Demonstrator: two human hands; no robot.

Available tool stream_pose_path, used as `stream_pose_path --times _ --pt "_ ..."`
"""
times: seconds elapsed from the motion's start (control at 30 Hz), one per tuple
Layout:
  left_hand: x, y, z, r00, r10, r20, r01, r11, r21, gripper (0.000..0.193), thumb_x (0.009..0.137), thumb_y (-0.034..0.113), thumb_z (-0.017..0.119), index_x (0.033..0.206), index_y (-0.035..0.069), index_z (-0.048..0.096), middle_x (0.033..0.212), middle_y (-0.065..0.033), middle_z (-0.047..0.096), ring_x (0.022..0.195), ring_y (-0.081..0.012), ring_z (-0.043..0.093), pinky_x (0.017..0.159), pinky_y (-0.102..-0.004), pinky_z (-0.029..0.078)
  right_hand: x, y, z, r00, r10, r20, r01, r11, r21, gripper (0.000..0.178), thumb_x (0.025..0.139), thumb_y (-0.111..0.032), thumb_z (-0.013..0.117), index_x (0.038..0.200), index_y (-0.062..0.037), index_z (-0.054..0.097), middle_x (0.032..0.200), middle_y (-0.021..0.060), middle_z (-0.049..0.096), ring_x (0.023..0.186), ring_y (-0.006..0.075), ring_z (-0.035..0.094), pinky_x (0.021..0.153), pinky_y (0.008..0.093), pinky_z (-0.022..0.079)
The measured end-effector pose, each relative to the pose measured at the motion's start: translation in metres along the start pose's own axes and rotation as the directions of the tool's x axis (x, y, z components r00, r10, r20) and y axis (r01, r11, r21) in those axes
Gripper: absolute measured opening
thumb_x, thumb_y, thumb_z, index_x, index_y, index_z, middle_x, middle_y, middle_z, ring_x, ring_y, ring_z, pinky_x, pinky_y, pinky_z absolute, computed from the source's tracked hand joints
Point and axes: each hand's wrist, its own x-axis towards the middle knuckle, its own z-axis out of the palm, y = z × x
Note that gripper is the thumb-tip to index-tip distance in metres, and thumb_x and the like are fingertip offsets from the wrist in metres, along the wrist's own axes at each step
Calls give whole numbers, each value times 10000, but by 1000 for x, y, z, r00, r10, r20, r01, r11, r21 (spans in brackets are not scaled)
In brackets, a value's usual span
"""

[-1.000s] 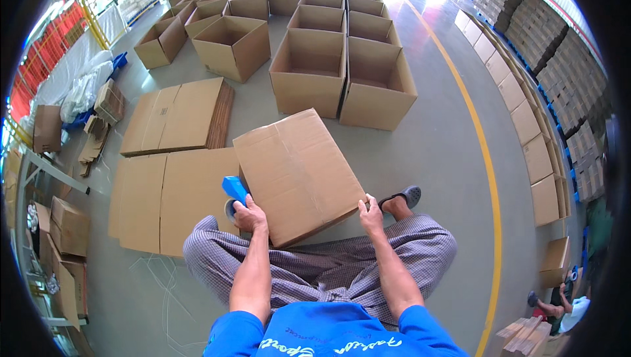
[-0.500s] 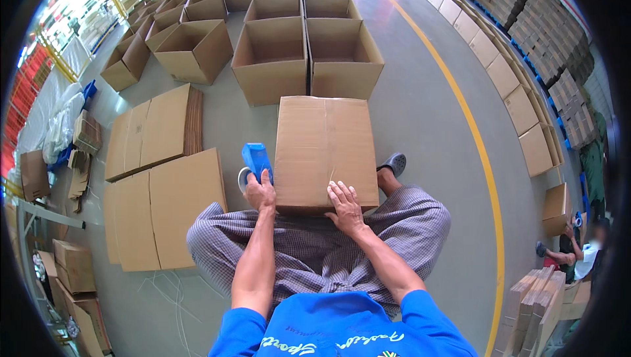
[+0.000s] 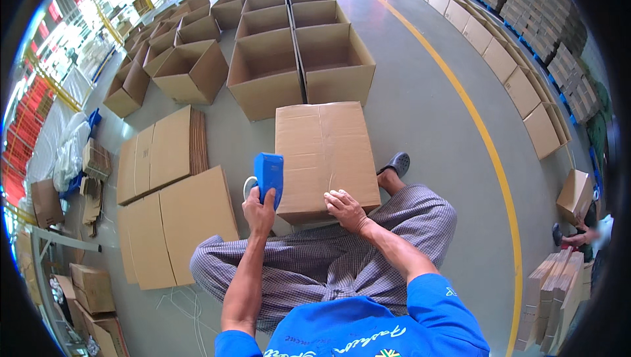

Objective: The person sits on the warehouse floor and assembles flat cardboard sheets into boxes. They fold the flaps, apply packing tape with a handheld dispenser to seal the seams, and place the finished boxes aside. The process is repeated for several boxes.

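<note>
A brown cardboard carton (image 3: pixel 322 153) sits in front of my crossed legs, top flaps closed, with a strip of tape along the middle seam. My left hand (image 3: pixel 258 212) is closed around the handle of a blue tape dispenser (image 3: pixel 269 176), raised beside the carton's left edge. Part of a pale tape roll (image 3: pixel 250 187) shows at the dispenser's left side. My right hand (image 3: pixel 347 211) rests on the near end of the carton's top, over the seam, its fingers slightly bent and holding nothing visible.
Rows of open cartons (image 3: pixel 263 97) stand just beyond. Flattened cardboard stacks (image 3: pixel 174 225) lie at left, near loose white straps (image 3: pixel 190 308). A yellow floor line (image 3: pixel 483 133) runs at right; past it are more cartons (image 3: pixel 542 130) and another person's arm (image 3: pixel 578 237).
My left hand has turned the tape dispenser more upright and shifted it slightly right. The right hand's fingers have bent and drawn back toward the carton's near edge. The view has shifted slightly.
</note>
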Motion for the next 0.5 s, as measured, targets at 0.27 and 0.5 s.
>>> stream_pose_path --times 0.27,0.5 --pt "-2 51 -32 714 465 523 -617 772 156 292 770 254 747 961 56 649 823 -110 658 859 -282 631 1060 -457 356 22 13 -23 913 338 230 -409 762 502 868 687 -258 830 1406 -56 387 1436 165 415 1359 318 364 1117 426 326" --pt "-1 84 -49 555 493 670 -675 738 17 326 767 260 746 1044 106 668 1001 -61 686 1089 -228 609 1138 -473 273 23 -23 -110 921 335 197 -345 472 811 787 725 -201 825 1385 -30 432 1361 168 498 1278 288 472 1074 400 375"
